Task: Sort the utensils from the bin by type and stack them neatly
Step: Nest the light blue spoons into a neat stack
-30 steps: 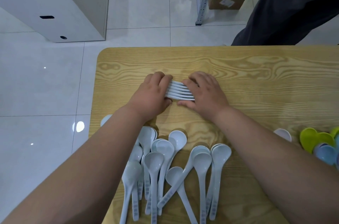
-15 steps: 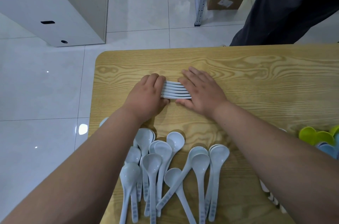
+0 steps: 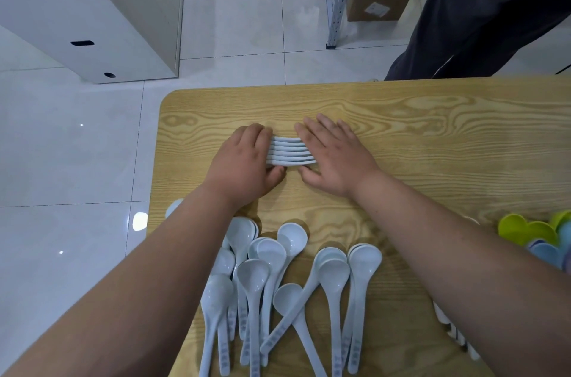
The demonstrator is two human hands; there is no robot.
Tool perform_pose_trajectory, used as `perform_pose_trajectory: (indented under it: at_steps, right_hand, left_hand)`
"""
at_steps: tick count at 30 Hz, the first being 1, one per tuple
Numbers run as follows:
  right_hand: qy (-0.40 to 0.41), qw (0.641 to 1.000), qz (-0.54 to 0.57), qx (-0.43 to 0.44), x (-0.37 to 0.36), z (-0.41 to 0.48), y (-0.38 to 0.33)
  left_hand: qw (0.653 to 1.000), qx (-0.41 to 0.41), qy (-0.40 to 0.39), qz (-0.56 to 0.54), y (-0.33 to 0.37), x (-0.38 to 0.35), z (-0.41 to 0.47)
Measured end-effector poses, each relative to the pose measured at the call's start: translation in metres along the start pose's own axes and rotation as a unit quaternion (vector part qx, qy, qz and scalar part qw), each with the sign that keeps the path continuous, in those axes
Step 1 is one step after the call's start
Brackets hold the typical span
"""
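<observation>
The spoon stack [image 3: 292, 151] is being squared: gripped by the curled left hand [image 3: 247, 166], pressed by the flat-fingered right hand [image 3: 335, 157]. Loose spoons [image 3: 335, 276] behind the wrists should probably be added next.

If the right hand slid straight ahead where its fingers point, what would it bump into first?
Probably nothing. The right hand points across bare table toward the far edge. The stack of spoons lies beside it, not ahead.
</observation>
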State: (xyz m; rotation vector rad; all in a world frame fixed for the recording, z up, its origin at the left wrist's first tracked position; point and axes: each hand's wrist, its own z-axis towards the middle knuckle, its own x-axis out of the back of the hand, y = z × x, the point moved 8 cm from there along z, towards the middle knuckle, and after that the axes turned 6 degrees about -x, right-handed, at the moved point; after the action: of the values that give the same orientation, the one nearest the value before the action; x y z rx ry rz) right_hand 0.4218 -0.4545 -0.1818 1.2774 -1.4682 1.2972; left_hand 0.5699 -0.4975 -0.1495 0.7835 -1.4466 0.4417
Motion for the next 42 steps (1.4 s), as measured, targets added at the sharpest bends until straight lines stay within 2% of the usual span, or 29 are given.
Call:
perform_pose_trajectory:
  at_steps: [7, 15, 22, 25, 30, 32, 37, 42]
  right_hand:
    - [0.008, 1.0, 0.012, -0.008, 0.003, 0.003, -0.001]
    - [-0.009, 1.0, -0.008, -0.008, 0.003, 0.003, -0.002]
    - [-0.025, 0.999, -0.012, -0.022, 0.007, -0.004, -0.005]
    - [-0.013, 0.999, 0.007, -0.033, 0.013, -0.016, -0.007]
    - [0.101, 0.992, 0.073, -0.035, 0.036, -0.065, -0.011]
    - [0.113, 0.988, 0.092, -0.042, 0.036, -0.094, -0.015]
    - [0.109, 0.966, 0.178, -0.155, 0.028, -0.179, -0.013]
    - [0.051, 0.908, 0.248, -0.333, -0.004, -0.257, -0.017]
  left_hand:
    - [0.999, -0.036, 0.002, 0.033, -0.001, 0.002, 0.008]
    - [0.995, -0.041, -0.054, 0.071, -0.006, -0.007, 0.013]
    - [0.994, -0.042, -0.069, 0.079, -0.002, 0.005, 0.005]
    - [0.996, -0.045, -0.04, 0.067, 0.007, 0.018, -0.007]
    - [0.994, -0.085, 0.047, 0.047, 0.033, 0.039, -0.046]
    - [0.993, -0.091, 0.066, 0.048, 0.042, 0.043, -0.066]
    - [0.994, -0.096, 0.053, 0.001, 0.068, 0.037, -0.118]
    - [0.99, -0.134, 0.023, -0.043, 0.106, 0.021, -0.165]
